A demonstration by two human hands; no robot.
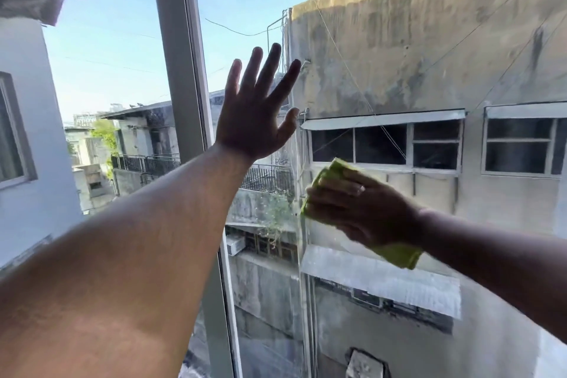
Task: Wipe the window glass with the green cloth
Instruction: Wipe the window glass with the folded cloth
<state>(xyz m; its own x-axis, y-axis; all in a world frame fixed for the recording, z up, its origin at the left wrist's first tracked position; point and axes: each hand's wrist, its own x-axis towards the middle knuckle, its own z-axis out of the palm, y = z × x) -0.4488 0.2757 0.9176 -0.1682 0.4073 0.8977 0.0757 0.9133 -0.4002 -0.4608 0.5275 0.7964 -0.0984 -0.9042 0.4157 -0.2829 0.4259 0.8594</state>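
Against the pane, my right hand (pixel 362 209) was clamped over the folded bright-green cloth (pixel 333 173), fingers spread across its back and pressing it flat to the clear window glass (pixel 399 55). The cloth stuck out above my knuckles and again below the heel of the hand, so the pad under the palm looked reasonably wide. It sat mid-height on the pane, right of centre.

My left hand (pixel 254 120) was empty, fingers splayed, palm toward the glass higher up and just right of the grey metal window frame upright (pixel 181 70). I couldn't tell whether it touched the pane or hovered off it.

My read on doing the stroke well:
- Keep pressure even across the whole palm, not only the fingertips, or the cloth skips and streaks.
- Overlap passes; a hazy film showed on the lower pane (pixel 383 285), so that band probably needed more work.
- Run the cloth right into the edge by the frame, where dirt tends to collect.
- The left palm, if it was on the glass, risked fresh prints there; bracing on the frame seemed safer.
- Refold to a clean face once the cloth loads up.
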